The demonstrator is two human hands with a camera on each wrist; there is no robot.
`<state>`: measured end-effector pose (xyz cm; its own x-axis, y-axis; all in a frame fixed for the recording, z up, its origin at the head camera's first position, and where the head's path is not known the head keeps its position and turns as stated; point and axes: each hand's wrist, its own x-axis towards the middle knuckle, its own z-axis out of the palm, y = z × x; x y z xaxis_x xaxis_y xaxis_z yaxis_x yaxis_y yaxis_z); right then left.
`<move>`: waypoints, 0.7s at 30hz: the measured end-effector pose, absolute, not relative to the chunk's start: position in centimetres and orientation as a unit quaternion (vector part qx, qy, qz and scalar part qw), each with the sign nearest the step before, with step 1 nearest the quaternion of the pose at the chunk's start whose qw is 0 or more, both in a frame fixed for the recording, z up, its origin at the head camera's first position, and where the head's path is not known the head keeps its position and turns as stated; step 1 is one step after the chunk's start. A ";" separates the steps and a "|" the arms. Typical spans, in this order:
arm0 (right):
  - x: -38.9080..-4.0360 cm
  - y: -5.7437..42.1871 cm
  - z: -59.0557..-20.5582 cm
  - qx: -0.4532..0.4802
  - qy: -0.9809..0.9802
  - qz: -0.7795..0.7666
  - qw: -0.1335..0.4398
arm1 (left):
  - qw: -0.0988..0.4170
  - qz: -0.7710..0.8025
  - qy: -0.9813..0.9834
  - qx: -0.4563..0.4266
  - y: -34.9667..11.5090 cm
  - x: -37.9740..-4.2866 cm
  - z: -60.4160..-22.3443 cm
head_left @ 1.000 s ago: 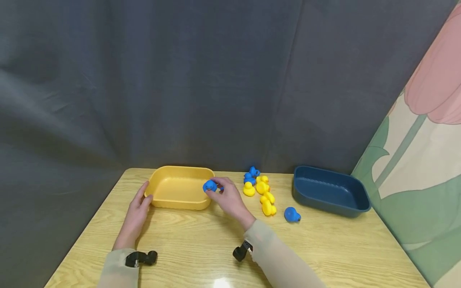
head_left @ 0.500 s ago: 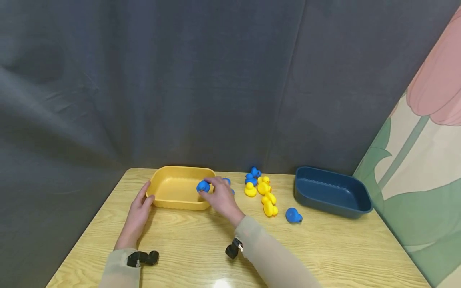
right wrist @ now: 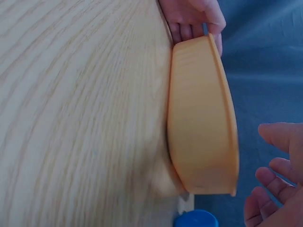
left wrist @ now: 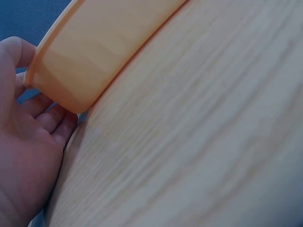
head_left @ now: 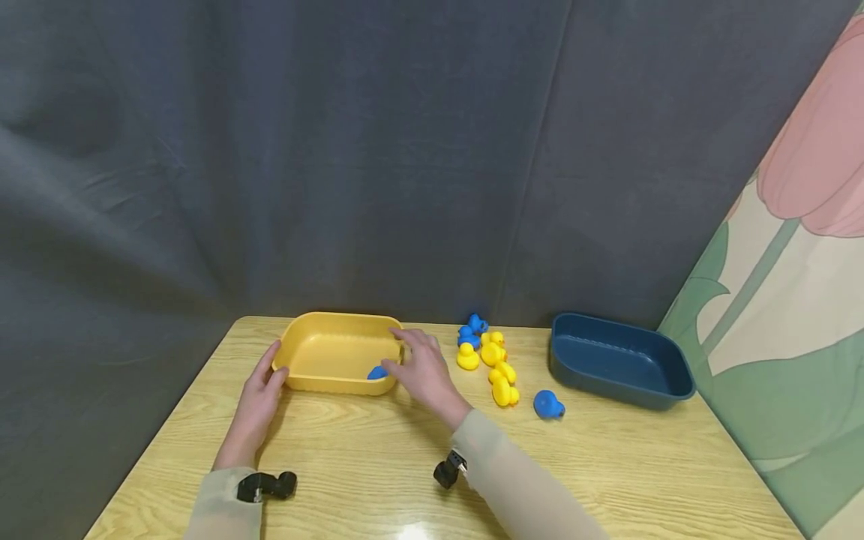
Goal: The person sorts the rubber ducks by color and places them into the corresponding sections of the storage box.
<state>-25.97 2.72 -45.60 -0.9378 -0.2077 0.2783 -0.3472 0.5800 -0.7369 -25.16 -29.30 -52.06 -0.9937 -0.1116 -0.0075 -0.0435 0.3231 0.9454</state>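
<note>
My left hand (head_left: 259,382) grips the left end of a yellow plastic tub (head_left: 337,383), thumb at the near corner; the left wrist view shows its fingers against the tub wall (left wrist: 90,56). Over the tub's right end is my right hand (head_left: 425,367), fingers spread apart and holding nothing. Below its thumb a blue rubber duck (head_left: 377,373) lies inside the tub, partly hidden by the near wall. In the right wrist view, the right hand's fingers (right wrist: 279,184) stand clear of the tub. A blue rounded object (right wrist: 196,219) shows outside the tub there.
Right of my right hand lie several yellow rubber ducks (head_left: 502,391) and blue ducks (head_left: 469,337) in a loose group. Another blue duck (head_left: 548,404) lies apart, nearer the dark blue tub (head_left: 607,384) at the right. A grey curtain (head_left: 405,165) hangs behind the wooden table (head_left: 351,465).
My right hand has moved a blue duck left over the yellow tub and let it go; it now lies inside. That hand has drawn slightly back right. My left hand has stayed on the tub.
</note>
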 end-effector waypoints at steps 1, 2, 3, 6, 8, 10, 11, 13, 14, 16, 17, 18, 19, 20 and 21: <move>-25.8 3.1 -45.5 0.157 -0.885 0.431 0.083 | 0.029 -0.580 -0.813 0.048 -29.3 -25.2 -52.1; -25.6 3.4 -45.3 0.158 -0.885 0.430 0.085 | 0.028 -0.579 -0.813 0.048 -29.3 -25.2 -52.1; -25.6 3.8 -45.3 0.158 -0.887 0.425 0.089 | 0.030 -0.579 -0.814 0.048 -29.3 -25.2 -52.1; -25.2 5.3 -45.3 0.160 -0.890 0.415 0.100 | 0.028 -0.583 -0.810 0.049 -29.4 -25.3 -52.1; -24.7 6.3 -45.3 0.157 -0.890 0.415 0.107 | 0.027 -0.588 -0.807 0.047 -29.4 -25.2 -52.2; -24.1 7.5 -45.3 0.153 -0.888 0.420 0.111 | 0.023 -0.594 -0.803 0.047 -29.4 -25.3 -52.2; -23.8 8.1 -45.2 0.150 -0.887 0.423 0.111 | 0.022 -0.596 -0.802 0.045 -29.4 -25.3 -52.2; -23.3 9.2 -45.1 0.144 -0.887 0.424 0.110 | 0.024 -0.595 -0.802 0.044 -29.4 -25.3 -52.1; -23.1 9.8 -45.0 0.144 -0.888 0.422 0.111 | 0.024 -0.594 -0.803 0.044 -29.4 -25.3 -52.1; -22.8 10.8 -44.9 0.141 -0.892 0.415 0.111 | 0.027 -0.593 -0.804 0.044 -29.4 -25.2 -52.0; -22.6 11.4 -44.8 0.139 -0.895 0.410 0.110 | 0.029 -0.593 -0.804 0.043 -29.3 -25.2 -51.9; -22.5 11.9 -44.8 0.137 -0.898 0.404 0.110 | 0.030 -0.593 -0.803 0.043 -29.3 -25.1 -51.9; -22.3 12.5 -44.8 0.137 -0.900 0.398 0.111 | 0.029 -0.594 -0.802 0.043 -29.3 -25.1 -51.9; -22.2 13.0 -44.8 0.133 -0.903 0.392 0.111 | 0.029 -0.595 -0.802 0.043 -29.2 -25.1 -51.9; -22.0 13.5 -44.8 0.130 -0.906 0.387 0.110 | 0.029 -0.596 -0.802 0.043 -29.2 -25.0 -51.8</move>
<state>-21.97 13.51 -44.75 -0.9417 -0.1506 0.3010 -0.3216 0.6661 -0.6730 -25.03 -29.21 -51.84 -0.9946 -0.1038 -0.0052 -0.0350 0.2868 0.9574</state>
